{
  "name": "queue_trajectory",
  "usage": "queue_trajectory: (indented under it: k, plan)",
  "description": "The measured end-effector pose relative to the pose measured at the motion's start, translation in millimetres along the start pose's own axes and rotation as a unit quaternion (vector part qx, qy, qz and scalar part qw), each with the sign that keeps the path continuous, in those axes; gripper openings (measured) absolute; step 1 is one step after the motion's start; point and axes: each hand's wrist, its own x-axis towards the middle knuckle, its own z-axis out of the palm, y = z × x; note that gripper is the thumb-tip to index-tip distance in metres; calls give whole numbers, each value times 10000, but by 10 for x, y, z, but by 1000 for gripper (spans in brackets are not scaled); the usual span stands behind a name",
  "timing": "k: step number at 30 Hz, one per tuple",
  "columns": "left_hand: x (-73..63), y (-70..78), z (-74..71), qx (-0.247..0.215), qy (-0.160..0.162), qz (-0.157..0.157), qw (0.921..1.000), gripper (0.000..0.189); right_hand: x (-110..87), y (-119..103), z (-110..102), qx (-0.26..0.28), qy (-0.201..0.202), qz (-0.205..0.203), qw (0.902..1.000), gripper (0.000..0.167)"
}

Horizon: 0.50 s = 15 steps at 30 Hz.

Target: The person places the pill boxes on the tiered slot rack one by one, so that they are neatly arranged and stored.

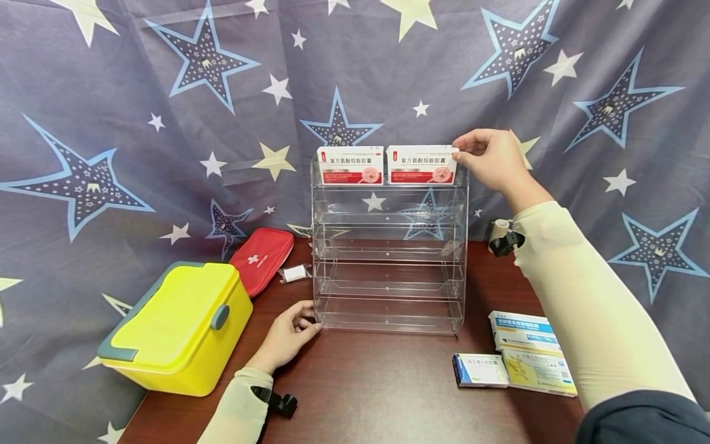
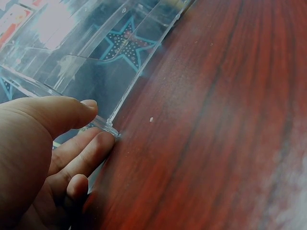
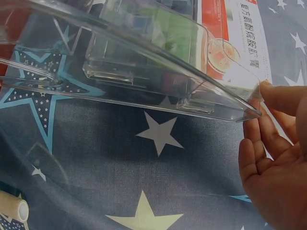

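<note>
head: right hand [image 1: 493, 159] pinches the upper right corner of a red-and-white box [image 1: 420, 165], standing on the top tier of the clear rack [image 1: 388, 322] beside a matching box [image 1: 350, 165]; left hand [image 1: 283, 339] grips the rack's lower left edge. left wrist: thumb and fingers straddle that edge by the table [image 2: 216, 120]. right wrist: thumb against the box's end, near the rack's corner.

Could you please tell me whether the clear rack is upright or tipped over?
Upright: in the head view, the rack stands on the table, its shelves stacked level.
</note>
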Motion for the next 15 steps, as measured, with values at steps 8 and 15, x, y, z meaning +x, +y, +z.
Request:
queue_trajectory:
  k: [8, 15]
  plan:
    - [8, 8, 11, 2, 11, -16, 10000, 47, -27, 7, -41, 50, -16, 21, 10000, 26]
    - [10, 6, 21, -61, 39, -70, 9999, 48, -193, 71, -177, 217, 70, 41, 9997, 30]
